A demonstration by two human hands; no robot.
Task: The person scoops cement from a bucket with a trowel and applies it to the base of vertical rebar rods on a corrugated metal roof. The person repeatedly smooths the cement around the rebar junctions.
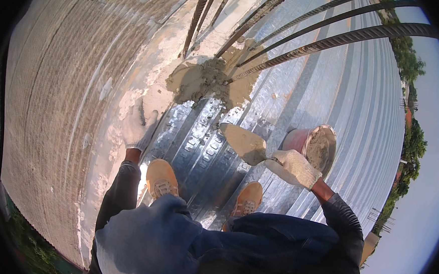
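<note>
My left hand [138, 128], in a pale knit glove, rests on the pale, rough mortar-streaked strip at the concrete's edge, fingers extended. My right hand [294, 168], also gloved, grips the handle of a trowel [242, 142] whose mortar-coated blade is over the corrugated metal sheeting [276, 108]. Just beyond that hand, a pink bucket [294, 141] holds grey mortar. Ahead of my hands, wet grey mortar [195, 83] is heaped around the bases of several steel rebars [305, 47].
A broad weathered concrete surface [56, 102] fills the left side. The ribbed metal deck extends right to an edge, beyond which show trees [410, 148], more rebar and sky. My shoes [161, 178] stand on the metal below my hands.
</note>
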